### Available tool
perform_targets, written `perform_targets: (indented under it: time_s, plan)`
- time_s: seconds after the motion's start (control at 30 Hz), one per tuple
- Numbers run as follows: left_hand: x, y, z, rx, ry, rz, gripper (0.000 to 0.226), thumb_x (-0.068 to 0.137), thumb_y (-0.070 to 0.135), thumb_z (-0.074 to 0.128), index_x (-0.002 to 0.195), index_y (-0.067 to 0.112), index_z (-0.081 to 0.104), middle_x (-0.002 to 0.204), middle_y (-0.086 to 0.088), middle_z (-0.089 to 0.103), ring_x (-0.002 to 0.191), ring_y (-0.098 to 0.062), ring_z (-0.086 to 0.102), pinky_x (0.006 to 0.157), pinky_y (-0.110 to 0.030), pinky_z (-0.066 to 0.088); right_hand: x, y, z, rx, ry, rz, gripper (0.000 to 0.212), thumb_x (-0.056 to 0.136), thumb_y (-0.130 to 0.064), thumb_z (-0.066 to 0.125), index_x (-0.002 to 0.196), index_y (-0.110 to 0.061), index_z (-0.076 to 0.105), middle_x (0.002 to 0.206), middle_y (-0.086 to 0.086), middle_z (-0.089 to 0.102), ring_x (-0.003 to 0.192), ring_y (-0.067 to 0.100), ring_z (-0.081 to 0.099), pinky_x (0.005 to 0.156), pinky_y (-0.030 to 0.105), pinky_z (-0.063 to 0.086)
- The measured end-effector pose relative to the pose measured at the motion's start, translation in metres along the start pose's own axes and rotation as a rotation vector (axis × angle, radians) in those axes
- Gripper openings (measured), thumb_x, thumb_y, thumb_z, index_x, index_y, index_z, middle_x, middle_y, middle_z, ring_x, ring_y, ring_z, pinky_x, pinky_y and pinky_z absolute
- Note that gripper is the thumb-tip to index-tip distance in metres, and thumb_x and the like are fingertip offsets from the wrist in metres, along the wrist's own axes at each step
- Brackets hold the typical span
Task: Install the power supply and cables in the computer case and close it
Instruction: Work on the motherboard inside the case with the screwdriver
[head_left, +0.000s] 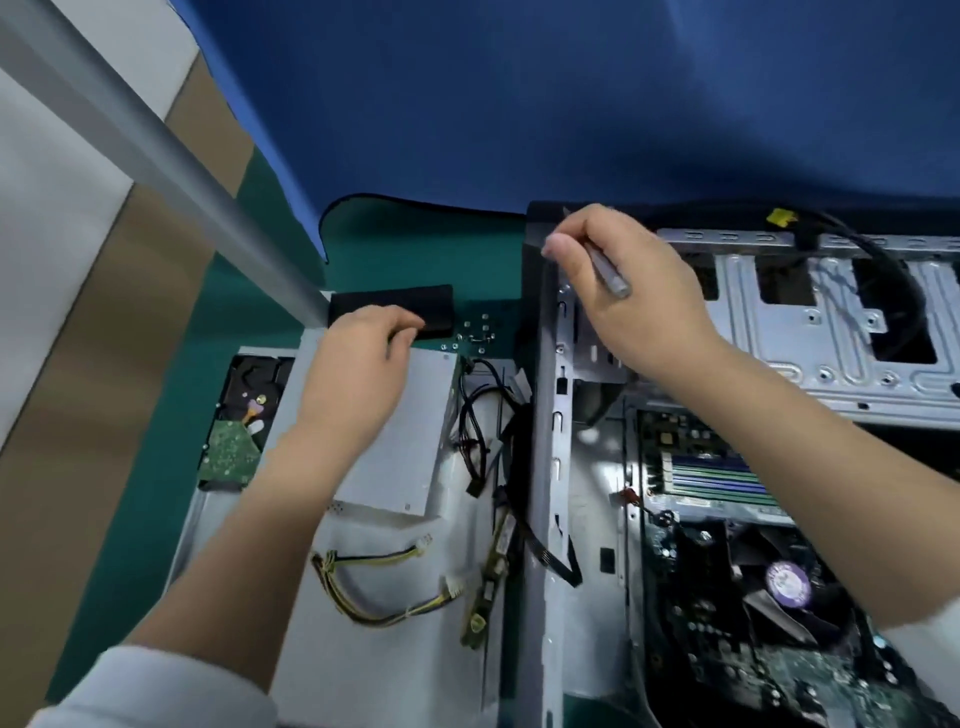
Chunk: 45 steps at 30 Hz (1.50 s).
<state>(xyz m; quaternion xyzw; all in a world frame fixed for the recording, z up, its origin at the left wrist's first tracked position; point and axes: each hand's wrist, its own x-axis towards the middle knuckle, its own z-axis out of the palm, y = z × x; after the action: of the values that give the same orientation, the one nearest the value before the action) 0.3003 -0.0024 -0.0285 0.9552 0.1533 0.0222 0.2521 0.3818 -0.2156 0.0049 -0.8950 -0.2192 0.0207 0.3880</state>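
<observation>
While the right hand hovers over the top-left corner of the open computer case, its fingers are curled round a thin grey tool whose tip I cannot make out. At about nine o'clock from it, the left hand reaches over the power supply, a pale grey box lying on the detached side panel; its fingers are bent down at a black pad, but whether they grip it I cannot tell. Loose screws lie just beside that pad on the green surface. Yellow-and-black cables curl on the panel at six o'clock from the power supply, and a hard drive sits at its nine o'clock.
</observation>
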Motion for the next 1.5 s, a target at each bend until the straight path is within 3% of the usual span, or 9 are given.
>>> perform_targets:
  time_s: [0.2,0.43,0.53,0.67,1.0,1.17,1.3,1.43,1.5]
  plan:
    - [0.042,-0.026,0.014,0.099,-0.142,0.01,0.018,0.094,0.019,0.054,0.103,0.022,0.069,0.101,0.006,0.068,0.091,-0.011,0.057,0.074,-0.023,0.04,0.001,0.012,0.016,-0.208,0.132,-0.138,0.025,0.098,-0.041,0.038,0.095,-0.024,0.057,0.09,-0.012,0.058,0.08,0.015,0.057,0.061,0.035,0.047]
    - [0.09,-0.015,0.033,0.278,-0.508,-0.033,0.015,0.082,0.012,0.068,0.071,0.022,0.069,0.086,0.002,0.069,0.085,-0.02,0.063,0.076,-0.029,0.051,0.005,0.015,0.019,-0.187,0.151,-0.114,0.023,0.098,-0.04,0.04,0.094,-0.025,0.058,0.086,-0.019,0.051,0.076,0.012,0.056,0.061,0.037,0.047]
    - [0.097,-0.007,0.041,0.376,-0.541,-0.009,0.008,0.077,0.016,0.074,0.083,0.012,0.07,0.092,-0.008,0.068,0.089,-0.028,0.063,0.079,-0.034,0.054,0.004,0.017,0.019,-0.182,0.166,-0.137,0.022,0.099,-0.038,0.041,0.093,-0.025,0.058,0.084,-0.02,0.05,0.076,0.009,0.054,0.059,0.035,0.046]
    - [0.099,-0.004,0.043,0.401,-0.593,-0.03,0.014,0.074,0.015,0.076,0.068,0.015,0.063,0.088,-0.007,0.069,0.087,-0.026,0.065,0.081,-0.037,0.055,0.005,0.018,0.02,-0.184,0.179,-0.143,0.022,0.099,-0.038,0.041,0.092,-0.024,0.058,0.083,-0.02,0.049,0.076,0.009,0.054,0.059,0.034,0.046]
    - [0.089,-0.007,0.031,0.271,-0.394,-0.008,0.009,0.081,0.019,0.068,0.074,0.013,0.069,0.081,-0.004,0.07,0.08,-0.022,0.062,0.067,-0.026,0.048,0.002,0.012,0.015,-0.117,0.129,-0.102,0.024,0.097,-0.038,0.043,0.092,-0.024,0.062,0.083,-0.018,0.058,0.08,0.006,0.056,0.066,0.037,0.048]
    - [0.055,0.012,0.01,-0.004,-0.221,-0.002,0.012,0.078,0.023,0.073,0.068,0.019,0.068,0.062,0.01,0.065,0.06,-0.003,0.058,0.056,-0.012,0.041,-0.009,0.009,0.004,0.205,0.024,0.019,0.023,0.096,-0.04,0.042,0.093,-0.032,0.064,0.073,-0.025,0.057,0.071,-0.002,0.053,0.064,0.024,0.039]
    - [0.019,0.034,-0.003,-0.244,-0.205,0.016,0.01,0.078,0.016,0.073,0.071,0.016,0.065,0.058,0.011,0.068,0.056,0.001,0.065,0.063,-0.006,0.047,-0.029,0.007,-0.009,0.445,0.005,0.077,0.02,0.098,-0.033,0.044,0.091,-0.032,0.063,0.067,-0.006,0.059,0.059,0.005,0.054,0.056,0.022,0.044]
    - [-0.021,0.059,0.001,-0.551,-0.153,0.01,0.011,0.082,0.008,0.07,0.08,0.016,0.064,0.066,0.008,0.067,0.06,-0.018,0.07,0.069,-0.033,0.059,-0.057,0.012,-0.022,0.648,-0.031,0.133,0.005,0.096,-0.026,0.052,0.101,-0.028,0.053,0.073,0.0,0.068,0.066,0.011,0.063,0.06,0.022,0.048]
    - [-0.038,0.074,0.004,-0.642,-0.098,0.02,0.012,0.083,0.007,0.069,0.081,0.018,0.065,0.064,0.008,0.066,0.059,-0.017,0.068,0.065,-0.033,0.058,-0.072,0.015,-0.031,0.736,-0.03,0.144,0.006,0.095,-0.021,0.054,0.098,-0.022,0.049,0.076,0.004,0.071,0.075,0.015,0.068,0.06,0.018,0.048]
